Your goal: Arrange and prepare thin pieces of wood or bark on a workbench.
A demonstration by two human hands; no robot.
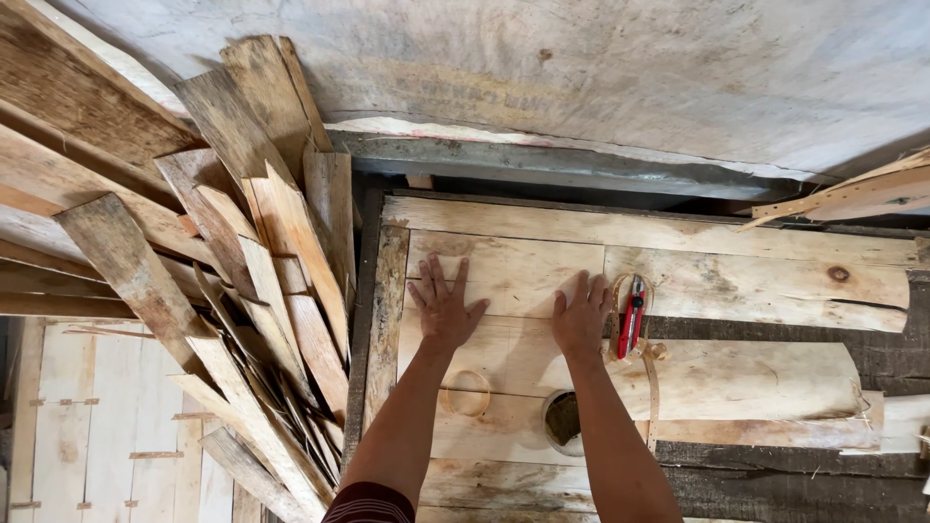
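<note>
A rough workbench [678, 228] of pale boards fills the middle of the view, set against a grey, stained wall [630, 68]. To its left leans a heap of wood offcuts [242, 252], long splintered strips stacked at angles. Lower left, more flat pale sheets [87, 416] lie below the bench level.

On the bench lie thin veneer sheets [504, 276], laid edge to edge. The left hand [444, 308] rests flat on one sheet, fingers spread wide and straight, gripping nothing. The right hand [581, 315] lies flat too, fingers straight and closer together, palm pressing the sheet, holding nothing.

Just right of the right hand, almost touching its little finger, sits a red utility knife [633, 317] lying on a loop of tan tape strip [651, 387] that trails down toward the near edge. Between the forearms, near the bench's front, stands a small round container [562, 421] with dark contents, perhaps glue; the view is too poor to be sure. A faint ring [468, 392] lies beside the left forearm.
</note>
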